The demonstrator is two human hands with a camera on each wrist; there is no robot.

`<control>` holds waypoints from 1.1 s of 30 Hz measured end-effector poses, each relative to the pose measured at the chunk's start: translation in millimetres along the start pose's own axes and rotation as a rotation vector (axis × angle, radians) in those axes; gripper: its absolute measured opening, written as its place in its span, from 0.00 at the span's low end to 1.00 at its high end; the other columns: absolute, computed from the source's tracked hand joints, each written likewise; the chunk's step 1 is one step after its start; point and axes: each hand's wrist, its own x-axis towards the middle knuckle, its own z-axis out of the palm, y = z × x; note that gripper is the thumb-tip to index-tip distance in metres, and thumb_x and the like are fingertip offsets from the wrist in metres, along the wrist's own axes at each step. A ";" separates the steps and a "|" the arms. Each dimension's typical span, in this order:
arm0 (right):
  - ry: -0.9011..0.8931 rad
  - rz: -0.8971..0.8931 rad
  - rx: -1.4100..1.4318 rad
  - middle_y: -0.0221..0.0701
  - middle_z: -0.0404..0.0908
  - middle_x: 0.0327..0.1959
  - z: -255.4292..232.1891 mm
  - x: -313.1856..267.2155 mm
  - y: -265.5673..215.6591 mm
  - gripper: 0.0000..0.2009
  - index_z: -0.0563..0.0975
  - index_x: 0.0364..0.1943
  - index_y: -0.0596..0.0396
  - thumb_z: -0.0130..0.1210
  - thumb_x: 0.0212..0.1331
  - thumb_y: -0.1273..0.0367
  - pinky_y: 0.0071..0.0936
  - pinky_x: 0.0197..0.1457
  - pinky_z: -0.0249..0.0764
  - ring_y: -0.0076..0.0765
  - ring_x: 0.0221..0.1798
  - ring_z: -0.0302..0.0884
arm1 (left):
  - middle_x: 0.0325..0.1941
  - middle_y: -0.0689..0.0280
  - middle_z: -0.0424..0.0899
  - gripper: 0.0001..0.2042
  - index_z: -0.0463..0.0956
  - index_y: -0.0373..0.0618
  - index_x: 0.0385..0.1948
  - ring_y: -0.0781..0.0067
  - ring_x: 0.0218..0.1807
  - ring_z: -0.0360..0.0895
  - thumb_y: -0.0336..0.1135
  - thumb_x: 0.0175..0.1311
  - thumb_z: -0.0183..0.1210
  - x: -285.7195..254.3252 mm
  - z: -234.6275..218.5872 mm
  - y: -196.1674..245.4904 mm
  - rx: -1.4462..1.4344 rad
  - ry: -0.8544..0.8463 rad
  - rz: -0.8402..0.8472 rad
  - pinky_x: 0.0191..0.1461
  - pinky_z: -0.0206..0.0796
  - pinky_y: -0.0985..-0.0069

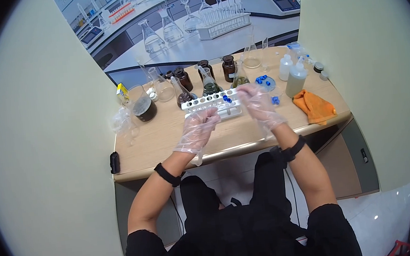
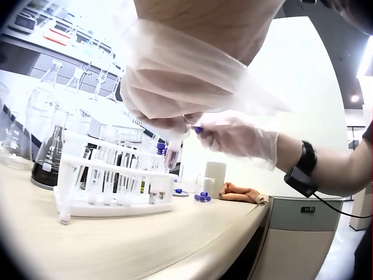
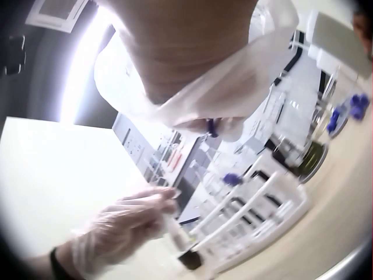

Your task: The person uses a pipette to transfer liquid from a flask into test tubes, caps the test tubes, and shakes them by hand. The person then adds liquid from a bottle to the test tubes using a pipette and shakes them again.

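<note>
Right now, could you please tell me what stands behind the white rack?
In the head view, three flasks of liquid and three brown bottles; the rack covers the middle flask's base.

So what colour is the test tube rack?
The test tube rack is white, showing best in the left wrist view.

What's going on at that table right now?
A person's left hand holds a tube by the rack, while the right hand pinches a blue cap, apart from the tube. Both hands are gloved. Two more caps show at the rack; others lie in a dish and loose beside it.
</note>
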 end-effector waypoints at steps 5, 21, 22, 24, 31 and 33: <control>0.030 0.096 -0.556 0.45 0.87 0.40 -42.2 -9.2 92.0 0.13 0.86 0.39 0.56 0.53 0.69 0.64 0.51 0.54 0.76 0.53 0.49 0.84 | 0.40 0.66 0.86 0.19 0.79 0.36 0.63 0.80 0.36 0.78 0.34 0.76 0.63 -4.6 -29.5 -11.4 0.176 0.032 0.127 0.41 0.71 0.78; -0.118 -0.139 -0.399 0.38 0.82 0.64 37.9 -20.6 54.9 0.19 0.81 0.61 0.49 0.52 0.67 0.71 0.44 0.67 0.74 0.55 0.59 0.79 | 0.42 0.62 0.82 0.20 0.74 0.40 0.69 0.73 0.37 0.77 0.34 0.78 0.57 -2.0 -61.0 -34.1 0.431 0.236 0.181 0.43 0.72 0.71; -0.172 -0.079 -0.377 0.37 0.80 0.68 47.3 -21.5 54.4 0.21 0.79 0.64 0.48 0.52 0.66 0.71 0.44 0.71 0.73 0.56 0.61 0.79 | 0.44 0.62 0.83 0.21 0.73 0.40 0.69 0.71 0.40 0.77 0.34 0.79 0.57 -3.8 -67.2 -33.5 0.398 0.222 0.076 0.49 0.73 0.70; -0.169 -0.078 -0.387 0.36 0.79 0.69 55.7 -24.3 56.9 0.22 0.79 0.65 0.48 0.52 0.66 0.71 0.44 0.71 0.73 0.56 0.61 0.79 | 0.41 0.63 0.83 0.21 0.73 0.39 0.69 0.74 0.36 0.77 0.34 0.79 0.57 -0.7 -83.0 -40.9 0.341 0.261 0.053 0.42 0.72 0.72; -0.145 -0.060 -0.372 0.37 0.77 0.72 59.2 -26.1 52.3 0.20 0.79 0.65 0.48 0.52 0.69 0.71 0.44 0.67 0.77 0.54 0.62 0.79 | 0.38 0.62 0.87 0.14 0.82 0.38 0.53 0.75 0.30 0.81 0.35 0.72 0.59 28.2 -168.3 -4.7 0.504 0.576 -0.136 0.35 0.75 0.74; -0.092 -0.063 -0.342 0.37 0.78 0.71 63.5 -28.2 56.5 0.20 0.80 0.64 0.48 0.51 0.70 0.72 0.44 0.67 0.77 0.54 0.63 0.79 | 0.39 0.61 0.88 0.13 0.83 0.39 0.50 0.71 0.31 0.83 0.36 0.72 0.59 44.7 -215.0 -29.0 0.651 0.584 -0.096 0.36 0.76 0.70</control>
